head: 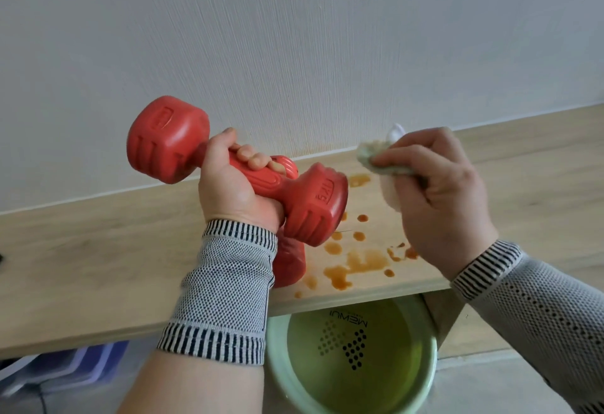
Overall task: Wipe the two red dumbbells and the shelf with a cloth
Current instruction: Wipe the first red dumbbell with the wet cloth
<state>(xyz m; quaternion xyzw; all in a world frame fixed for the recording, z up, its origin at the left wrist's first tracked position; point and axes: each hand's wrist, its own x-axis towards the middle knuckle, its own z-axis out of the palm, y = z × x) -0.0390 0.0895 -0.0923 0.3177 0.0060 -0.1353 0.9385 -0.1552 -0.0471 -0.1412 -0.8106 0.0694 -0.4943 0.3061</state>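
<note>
Left hand (235,184) fisted round red dumbbell (228,165) handle; heavy, stiff, grip mid-bar; right hand (438,191) pinching soft cloth (385,165).

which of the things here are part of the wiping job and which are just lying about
Part of the job:
- lifted red dumbbell, gripped by the left hand
- second red dumbbell, lying on the shelf
- cloth, held in the right hand
- shelf, with brown stains

Just lying about:
- green basin below the shelf
- bluish bins, lower left

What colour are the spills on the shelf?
Orange-brown spills on the light wooden shelf, clearest in the head view.
</note>
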